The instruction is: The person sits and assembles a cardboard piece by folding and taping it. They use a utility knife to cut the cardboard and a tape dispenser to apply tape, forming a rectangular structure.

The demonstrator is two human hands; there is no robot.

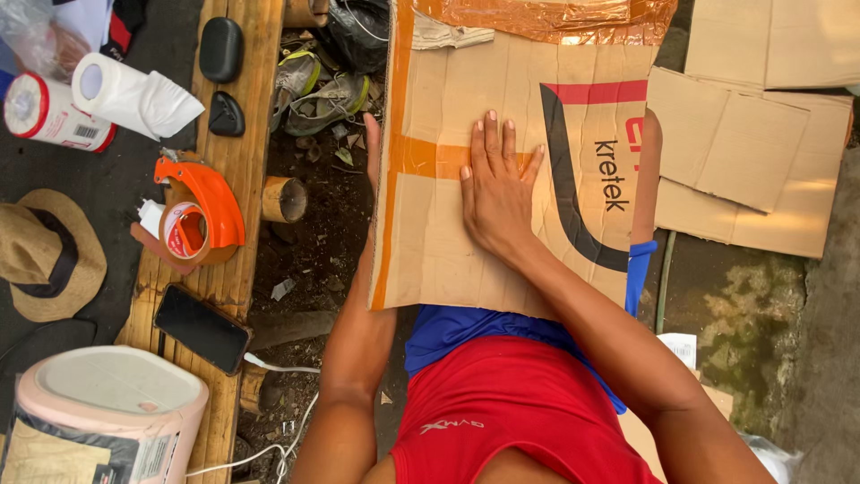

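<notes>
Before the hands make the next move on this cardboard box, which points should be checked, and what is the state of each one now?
1. Right hand lies flat on the cardboard box: ok.
2. Left hand grips the box's left edge: ok, only fingertips visible.
3. Orange tape strip stuck fully down: cannot tell.
4. Orange tape dispenser near on the wooden bench: ok.
5. Black phone near the bench edge: not ok.

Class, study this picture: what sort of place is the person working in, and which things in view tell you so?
Probably an informal outdoor packing spot at a home or yard: a bamboo bench holding an orange tape dispenser, flattened cardboard pieces on bare ground, and worn shoes lying in dirt.
</notes>
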